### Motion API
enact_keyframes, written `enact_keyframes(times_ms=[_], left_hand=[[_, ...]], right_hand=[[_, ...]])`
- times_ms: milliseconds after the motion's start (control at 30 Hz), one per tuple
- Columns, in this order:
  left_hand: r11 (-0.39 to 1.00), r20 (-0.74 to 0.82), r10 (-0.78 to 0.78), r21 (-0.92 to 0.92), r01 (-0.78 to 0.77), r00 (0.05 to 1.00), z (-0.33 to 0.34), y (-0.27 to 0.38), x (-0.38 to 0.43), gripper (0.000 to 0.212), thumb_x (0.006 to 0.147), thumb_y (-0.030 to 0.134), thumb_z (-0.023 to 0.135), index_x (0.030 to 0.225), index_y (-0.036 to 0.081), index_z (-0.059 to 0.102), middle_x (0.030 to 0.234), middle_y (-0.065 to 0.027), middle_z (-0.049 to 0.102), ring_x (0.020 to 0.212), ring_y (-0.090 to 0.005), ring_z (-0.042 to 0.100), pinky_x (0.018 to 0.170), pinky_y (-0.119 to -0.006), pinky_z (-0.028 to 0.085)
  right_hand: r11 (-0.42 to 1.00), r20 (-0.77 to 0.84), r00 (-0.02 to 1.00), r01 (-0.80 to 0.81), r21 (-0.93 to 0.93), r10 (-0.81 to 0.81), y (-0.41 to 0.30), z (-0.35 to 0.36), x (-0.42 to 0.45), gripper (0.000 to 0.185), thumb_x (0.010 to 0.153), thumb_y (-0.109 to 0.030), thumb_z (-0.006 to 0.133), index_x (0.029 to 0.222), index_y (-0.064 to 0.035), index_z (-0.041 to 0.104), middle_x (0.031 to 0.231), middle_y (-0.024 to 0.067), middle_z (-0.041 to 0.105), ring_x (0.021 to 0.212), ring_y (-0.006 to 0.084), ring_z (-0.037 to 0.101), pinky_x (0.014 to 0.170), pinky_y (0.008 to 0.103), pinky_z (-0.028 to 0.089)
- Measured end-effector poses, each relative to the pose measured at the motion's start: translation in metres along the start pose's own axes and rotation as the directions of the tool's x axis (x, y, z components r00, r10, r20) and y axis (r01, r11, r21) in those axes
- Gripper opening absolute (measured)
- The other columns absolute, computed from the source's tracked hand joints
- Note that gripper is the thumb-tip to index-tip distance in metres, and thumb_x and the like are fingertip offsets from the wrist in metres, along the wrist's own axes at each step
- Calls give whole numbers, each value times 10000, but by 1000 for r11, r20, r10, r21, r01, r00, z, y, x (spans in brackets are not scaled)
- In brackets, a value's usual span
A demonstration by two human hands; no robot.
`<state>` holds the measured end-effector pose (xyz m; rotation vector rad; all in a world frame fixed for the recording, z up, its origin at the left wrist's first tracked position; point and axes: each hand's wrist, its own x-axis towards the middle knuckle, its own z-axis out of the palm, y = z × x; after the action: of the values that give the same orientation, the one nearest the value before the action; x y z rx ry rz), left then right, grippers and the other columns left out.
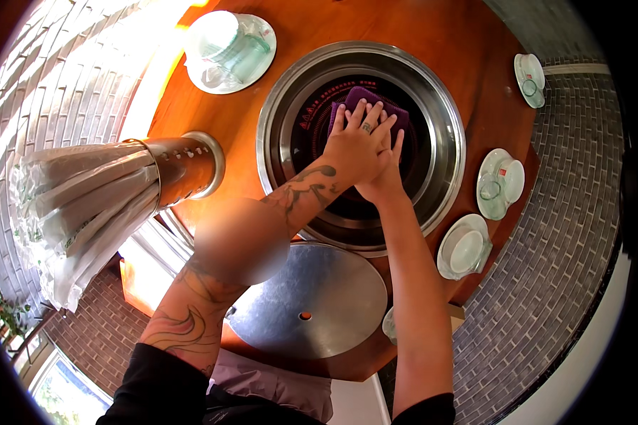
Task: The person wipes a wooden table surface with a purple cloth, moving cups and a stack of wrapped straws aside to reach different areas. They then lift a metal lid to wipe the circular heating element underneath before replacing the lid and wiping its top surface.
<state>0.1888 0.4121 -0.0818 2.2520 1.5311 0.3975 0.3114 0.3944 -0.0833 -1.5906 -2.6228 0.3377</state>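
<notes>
A folded purple cloth [369,99] lies on the black glass top of a round cooktop [345,183], inside a steel ring [454,159] set into a wooden table. My left hand [355,143] lies across my right hand [378,178], its fingers spread and its tips over the cloth. Underneath, my right hand presses down on the cloth; most of its fingers and palm are hidden. The cooktop bears red printed writing and warning signs. Near me, a round steel lid [319,287] with a small hole lies on the table, close to the ring.
At the left, a steel canister [183,167] holds several long wrapped packets [95,196]. Film-wrapped tableware sets stand at the far left [234,53] and along the right edge [465,247], [500,183], [529,79]. Brick-patterned flooring [553,228] lies beyond the wooden tabletop [446,32].
</notes>
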Motion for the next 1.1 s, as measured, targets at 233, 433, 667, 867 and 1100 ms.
enact_keyframes(times_ms=[233,433,667,867,1100], left_hand=[[999,20,-17,-32,17,1000,-1,-10,34,705,1032,476,504,1679,214,401,1754,-171,321,1610,-470,271,1286,-690,190],[998,17,-19,-56,20,1000,-3,-15,58,701,1028,492,507,1665,214,423,1754,-183,316,1609,-478,268,1280,-707,184],[998,-16,-33,-50,32,999,3,-10,74,705,1023,509,513,1656,207,439,1742,-193,337,1609,-478,268,1275,-722,169],[997,5,-34,-69,34,999,10,5,78,700,1028,529,497,1646,205,459,1735,-185,355,1618,-461,254,1287,-706,133],[999,-21,39,-15,-39,999,27,33,70,673,1031,508,505,1628,198,486,1723,-171,384,1614,-450,271,1290,-687,158]], right_hand=[[1000,-32,999,25,-8,-26,20,-3,29,888,1002,-510,623,1742,-222,223,1815,127,133,1666,388,88,1275,711,102],[999,-53,998,32,-10,-33,35,-5,49,885,1005,-515,618,1742,-224,223,1815,128,133,1666,388,90,1276,709,102],[1000,-74,997,29,-7,-29,44,-10,60,881,1009,-520,612,1742,-226,223,1815,130,134,1665,387,92,1277,706,102],[1000,-87,996,3,-18,-5,52,-11,48,878,1012,-525,608,1742,-227,223,1815,132,134,1665,387,94,1278,704,102],[997,-96,994,-57,-47,53,62,-13,16,874,1015,-530,602,1742,-229,222,1815,133,134,1665,386,96,1279,701,102]])
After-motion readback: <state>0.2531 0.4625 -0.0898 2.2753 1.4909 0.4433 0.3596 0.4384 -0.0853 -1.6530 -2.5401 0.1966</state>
